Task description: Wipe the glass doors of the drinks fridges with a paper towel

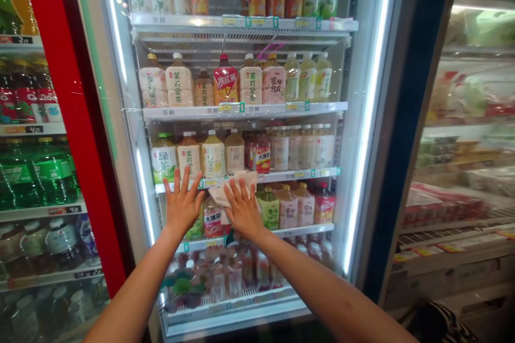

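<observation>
Fingers spread, my left hand [183, 206] lies open and flat against the glass door [241, 144] of an upright drinks fridge. To its right, my right hand [243, 209] presses a white cloth [219, 194] flat on the same glass. The cloth sticks out to the left of the fingers and above them. Behind the glass, bottled teas stand on shelves, among them a green-capped bottle [163, 158] above my left hand. My hands and the cloth hide part of the lower shelves.
A red-framed cabinet with green soda bottles [54, 171] stands at the left. Along the right, an open chilled display [450, 198] holds packaged goods, blurred. A bright light strip [368, 118] runs down the fridge's right side. A black-and-white striped item [438, 321] shows at the lower right.
</observation>
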`<move>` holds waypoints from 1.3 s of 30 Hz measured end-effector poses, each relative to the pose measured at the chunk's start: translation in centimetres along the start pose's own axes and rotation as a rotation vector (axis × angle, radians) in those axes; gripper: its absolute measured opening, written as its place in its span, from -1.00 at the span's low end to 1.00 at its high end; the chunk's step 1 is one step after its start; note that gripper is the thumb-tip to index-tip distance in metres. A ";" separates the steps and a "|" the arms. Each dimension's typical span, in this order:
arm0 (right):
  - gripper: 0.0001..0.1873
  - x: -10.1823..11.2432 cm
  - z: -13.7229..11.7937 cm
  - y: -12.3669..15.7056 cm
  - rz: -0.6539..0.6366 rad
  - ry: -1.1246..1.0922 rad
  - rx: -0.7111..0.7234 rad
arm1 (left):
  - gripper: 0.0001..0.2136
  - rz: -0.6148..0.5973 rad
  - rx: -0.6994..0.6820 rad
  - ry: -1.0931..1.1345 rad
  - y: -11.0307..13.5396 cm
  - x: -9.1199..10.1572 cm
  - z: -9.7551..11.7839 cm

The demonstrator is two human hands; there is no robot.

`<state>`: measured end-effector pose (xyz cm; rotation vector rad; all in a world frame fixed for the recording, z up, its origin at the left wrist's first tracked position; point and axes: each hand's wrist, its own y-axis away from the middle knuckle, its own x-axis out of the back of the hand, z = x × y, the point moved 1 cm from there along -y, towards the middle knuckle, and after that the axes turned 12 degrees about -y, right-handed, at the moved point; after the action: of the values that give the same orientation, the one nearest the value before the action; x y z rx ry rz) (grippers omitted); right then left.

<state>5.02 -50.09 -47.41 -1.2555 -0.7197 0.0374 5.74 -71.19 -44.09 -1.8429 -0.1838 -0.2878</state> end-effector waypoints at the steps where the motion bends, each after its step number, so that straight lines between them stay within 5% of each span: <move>1: -0.18 -0.3 -0.2 0.6 -0.022 -0.006 0.039 | -0.36 -0.007 -0.001 -0.004 0.4 0.1 -0.5; 8: -0.21 1.3 -0.2 -6.4 0.022 -0.010 -0.033 | -0.36 -0.045 -0.018 -0.017 1.3 0.2 -1.3; 15: -0.18 0.1 -0.5 -0.1 -0.048 -0.026 0.057 | -0.37 -0.030 0.002 -0.019 1.0 0.8 -0.4; 21: -0.19 3.4 4.0 -5.4 0.034 0.008 -0.058 | -0.36 -0.011 -0.034 0.013 -1.5 0.2 2.0; 28: -0.16 2.6 5.7 1.8 -0.016 0.006 -0.002 | -0.37 -0.020 -0.090 0.049 -2.5 -0.4 5.3; 35: -0.19 7.5 14.3 -4.1 0.162 0.073 -0.230 | -0.36 -0.032 -0.102 0.077 -4.2 -1.2 7.2; 39: -0.14 5.3 12.7 2.5 0.114 0.078 -0.161 | -0.34 -0.026 -0.080 0.107 -4.4 -1.5 7.8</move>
<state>3.56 -36.28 -45.49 -1.4430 -0.5920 0.0243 3.89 -62.41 -42.57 -1.8998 -0.1240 -0.4157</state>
